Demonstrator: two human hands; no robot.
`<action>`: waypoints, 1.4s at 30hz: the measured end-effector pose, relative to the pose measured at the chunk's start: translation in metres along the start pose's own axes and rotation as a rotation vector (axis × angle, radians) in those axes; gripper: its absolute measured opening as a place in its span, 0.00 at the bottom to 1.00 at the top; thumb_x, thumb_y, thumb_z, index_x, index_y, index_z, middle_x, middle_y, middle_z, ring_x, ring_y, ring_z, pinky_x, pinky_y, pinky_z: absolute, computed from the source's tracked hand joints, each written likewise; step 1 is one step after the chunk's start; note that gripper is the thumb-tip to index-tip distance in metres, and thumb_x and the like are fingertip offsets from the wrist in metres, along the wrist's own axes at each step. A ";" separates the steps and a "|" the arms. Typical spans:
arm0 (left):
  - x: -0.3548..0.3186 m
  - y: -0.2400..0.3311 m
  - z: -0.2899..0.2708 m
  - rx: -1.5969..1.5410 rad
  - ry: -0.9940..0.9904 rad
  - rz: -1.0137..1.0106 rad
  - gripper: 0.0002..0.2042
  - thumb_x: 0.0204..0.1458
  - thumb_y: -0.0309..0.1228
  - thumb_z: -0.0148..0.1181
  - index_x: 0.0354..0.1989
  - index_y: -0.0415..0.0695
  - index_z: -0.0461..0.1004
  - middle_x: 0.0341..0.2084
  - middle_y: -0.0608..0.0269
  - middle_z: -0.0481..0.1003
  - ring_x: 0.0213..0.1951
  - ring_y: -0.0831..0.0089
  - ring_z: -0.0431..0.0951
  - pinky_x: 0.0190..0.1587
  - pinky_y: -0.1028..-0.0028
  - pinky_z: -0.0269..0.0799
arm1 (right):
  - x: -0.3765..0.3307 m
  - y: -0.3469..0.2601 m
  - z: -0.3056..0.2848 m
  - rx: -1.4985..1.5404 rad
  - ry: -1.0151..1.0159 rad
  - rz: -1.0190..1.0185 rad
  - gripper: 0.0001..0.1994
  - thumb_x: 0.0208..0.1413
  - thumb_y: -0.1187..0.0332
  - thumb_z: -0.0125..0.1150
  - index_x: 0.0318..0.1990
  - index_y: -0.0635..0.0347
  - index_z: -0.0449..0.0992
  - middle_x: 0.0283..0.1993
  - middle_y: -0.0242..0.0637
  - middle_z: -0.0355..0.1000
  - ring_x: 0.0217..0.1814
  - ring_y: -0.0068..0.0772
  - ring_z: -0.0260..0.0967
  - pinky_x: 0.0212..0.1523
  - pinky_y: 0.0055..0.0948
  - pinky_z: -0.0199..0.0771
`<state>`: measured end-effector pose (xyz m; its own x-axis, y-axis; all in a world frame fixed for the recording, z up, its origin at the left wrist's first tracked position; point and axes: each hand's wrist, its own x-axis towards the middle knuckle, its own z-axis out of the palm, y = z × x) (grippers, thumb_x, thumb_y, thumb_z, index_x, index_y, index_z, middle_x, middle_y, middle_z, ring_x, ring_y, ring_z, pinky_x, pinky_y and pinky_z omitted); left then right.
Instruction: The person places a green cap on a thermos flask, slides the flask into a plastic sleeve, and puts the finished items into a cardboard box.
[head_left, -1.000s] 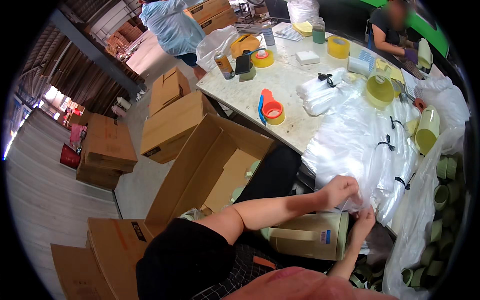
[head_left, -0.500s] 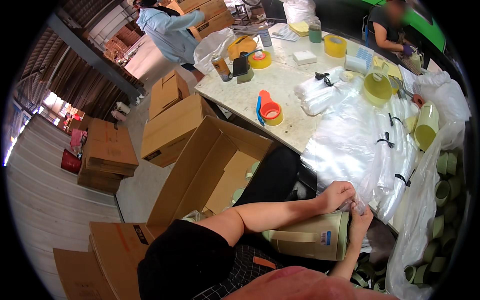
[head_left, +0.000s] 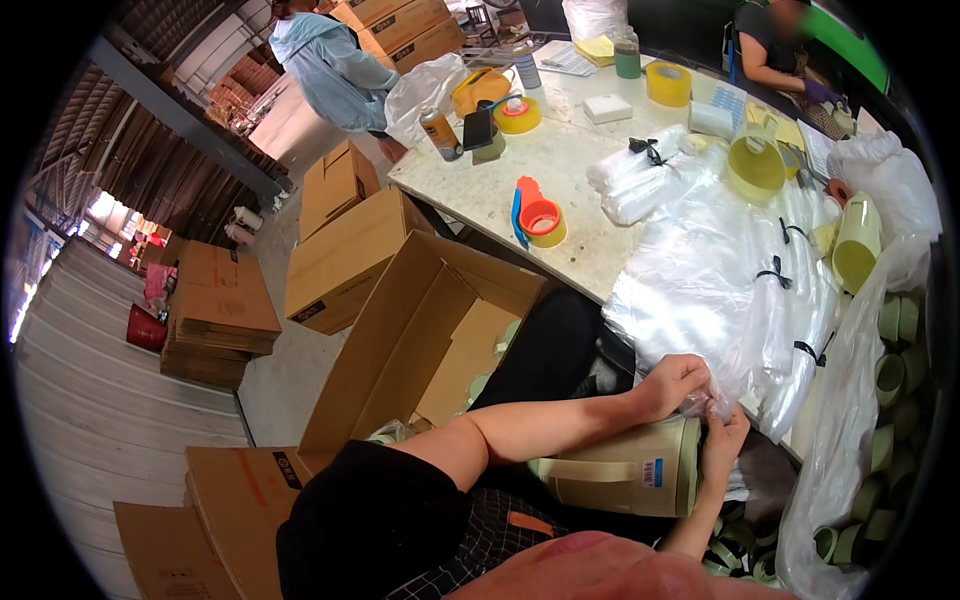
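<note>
My left hand (head_left: 672, 387) and my right hand (head_left: 724, 436) meet at the near edge of a stack of clear plastic bags (head_left: 672, 308), their fingers pinching a thin bag edge between them. Just below them, a beige-green jug (head_left: 620, 470) with a long side handle and a barcode label lies on its side across my lap. My left forearm passes over the jug; my right wrist is by its end. Part of the pinched plastic is hidden behind the fingers.
An open carton (head_left: 420, 330) with wrapped green pieces stands to the left. The table bears a tape dispenser (head_left: 541, 222), a spray can (head_left: 440, 134), tied bag rolls (head_left: 772, 300) and yellow-green cylinders (head_left: 756, 168). Green rings (head_left: 890, 380) fill the right side. Two other people work beyond.
My hands stay pinched on the bag edge, with barely any movement. The person in light blue at the back has turned and lowered an arm from the cartons.
</note>
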<state>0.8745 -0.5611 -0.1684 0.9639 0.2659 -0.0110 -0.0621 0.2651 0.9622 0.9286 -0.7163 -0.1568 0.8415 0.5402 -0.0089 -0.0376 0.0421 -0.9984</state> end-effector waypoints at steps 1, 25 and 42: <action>0.000 -0.001 0.000 -0.001 -0.004 -0.004 0.10 0.64 0.29 0.50 0.35 0.35 0.73 0.28 0.71 0.72 0.33 0.85 0.68 0.37 0.80 0.66 | 0.000 0.000 0.000 0.011 0.001 -0.001 0.10 0.59 0.72 0.60 0.44 0.70 0.77 0.39 0.30 0.75 0.39 0.17 0.66 0.42 0.21 0.67; -0.002 0.003 0.003 -0.156 -0.038 -0.019 0.10 0.66 0.28 0.45 0.36 0.35 0.70 0.32 0.58 0.78 0.36 0.73 0.78 0.43 0.73 0.74 | 0.003 0.023 -0.009 0.074 0.029 -0.070 0.10 0.61 0.71 0.56 0.45 0.70 0.76 0.40 0.31 0.76 0.41 0.19 0.68 0.45 0.21 0.68; 0.002 0.017 -0.013 -0.016 0.069 0.024 0.09 0.65 0.27 0.45 0.34 0.37 0.69 0.30 0.59 0.78 0.37 0.75 0.77 0.44 0.73 0.73 | 0.039 0.010 0.008 -0.140 0.040 -0.112 0.12 0.54 0.80 0.49 0.45 0.70 0.74 0.40 0.36 0.75 0.40 0.26 0.69 0.44 0.24 0.69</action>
<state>0.8721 -0.5437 -0.1554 0.9421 0.3353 -0.0077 -0.0893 0.2728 0.9579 0.9563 -0.6879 -0.1669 0.8570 0.5050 0.1031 0.1305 -0.0190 -0.9913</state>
